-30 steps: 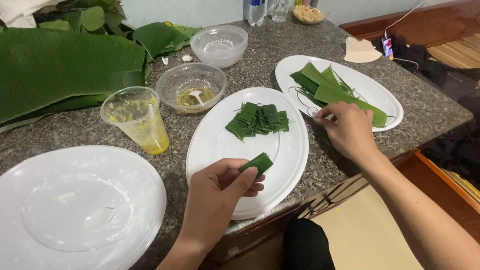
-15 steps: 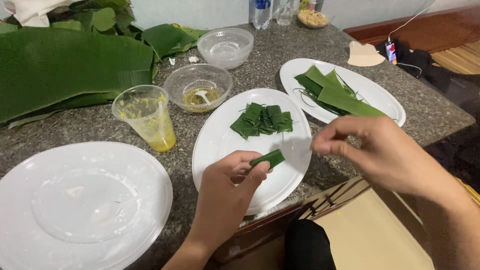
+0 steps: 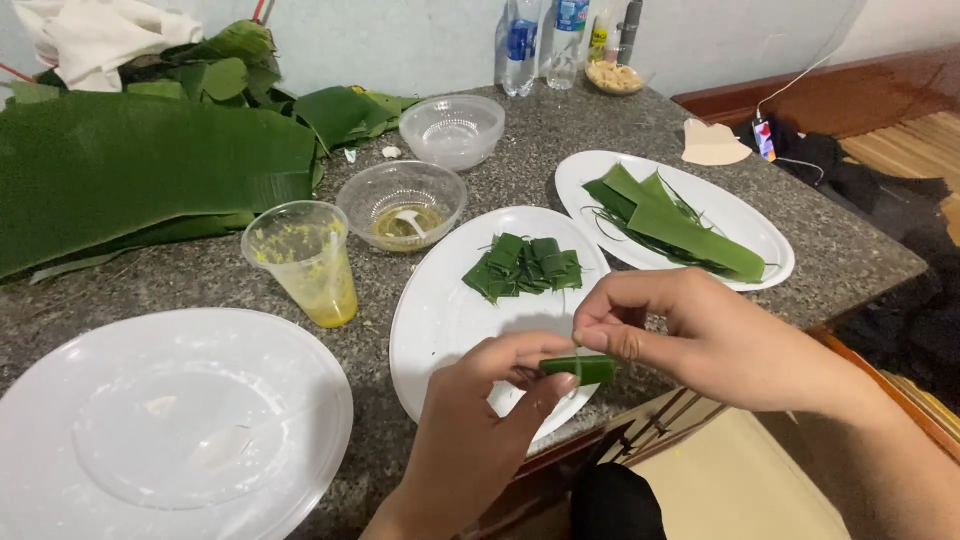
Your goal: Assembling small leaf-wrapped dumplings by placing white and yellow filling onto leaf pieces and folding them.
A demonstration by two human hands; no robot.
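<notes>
**Counter layout, referenced to the middle oval plate**

Middle oval plate (image 3: pixel 440 320): pile of folded leaf pieces (image 3: pixel 523 266) on it. Right of it, second oval plate (image 3: pixel 760 225) carrying leaf strips (image 3: pixel 675 222). Left: plastic cup (image 3: pixel 303 262); left-front: round lid (image 3: pixel 170 425). Behind: two bowls (image 3: pixel 402 204), then bottles (image 3: pixel 545 42). Far left-behind: banana leaves (image 3: pixel 140 170). Both hands (image 3: pixel 470 440) over its front edge, pinching a folded leaf piece (image 3: pixel 580 368).

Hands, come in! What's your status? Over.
Left hand and right hand both pinch a folded leaf piece. It's above the middle plate, near the folded pile. Nothing in the way.
</notes>
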